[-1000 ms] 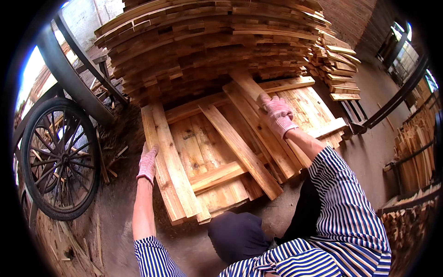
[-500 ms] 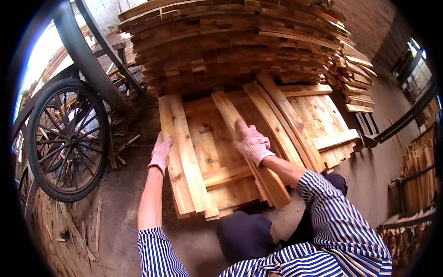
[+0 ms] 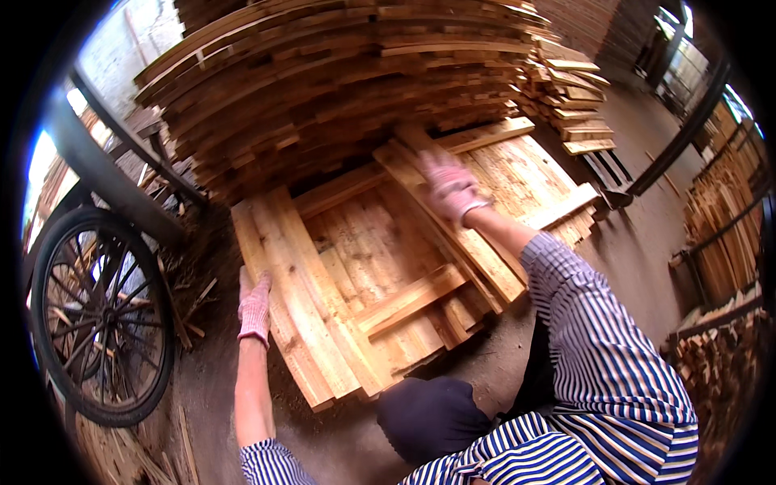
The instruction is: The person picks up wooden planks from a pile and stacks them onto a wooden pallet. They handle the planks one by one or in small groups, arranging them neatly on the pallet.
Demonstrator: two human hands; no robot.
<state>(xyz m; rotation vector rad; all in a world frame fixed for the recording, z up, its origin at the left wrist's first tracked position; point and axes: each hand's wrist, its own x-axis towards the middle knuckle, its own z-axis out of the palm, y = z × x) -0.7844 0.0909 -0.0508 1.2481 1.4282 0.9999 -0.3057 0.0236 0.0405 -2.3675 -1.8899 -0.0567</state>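
Note:
Both my hands wear pinkish knitted gloves. My left hand (image 3: 255,305) rests along the outer left edge of several loose planks (image 3: 301,295) laid side by side, its fingers straight and held upright against the wood. Over to the right, my right hand (image 3: 453,187) reaches across another group of loose planks (image 3: 473,257), fingers stretched out and slightly blurred; it touches or hovers just over them. Beneath both groups lies a wide layer of boards (image 3: 368,242) with crosspieces, such as the near crosspiece (image 3: 412,301).
A tall stack of planks (image 3: 339,77) rises just beyond. To the left stand a spoked wheel (image 3: 109,315) and a slanted metal post (image 3: 113,174). A smaller board pile (image 3: 578,105) sits at the far right, with upright wood bundles (image 3: 731,202) beyond. My dark-clad knee (image 3: 432,416) is close to the boards.
A plank that was under my right hand in the middle now lies against the left group. My right hand has let go and moved to the right-hand planks. The whole view has shifted.

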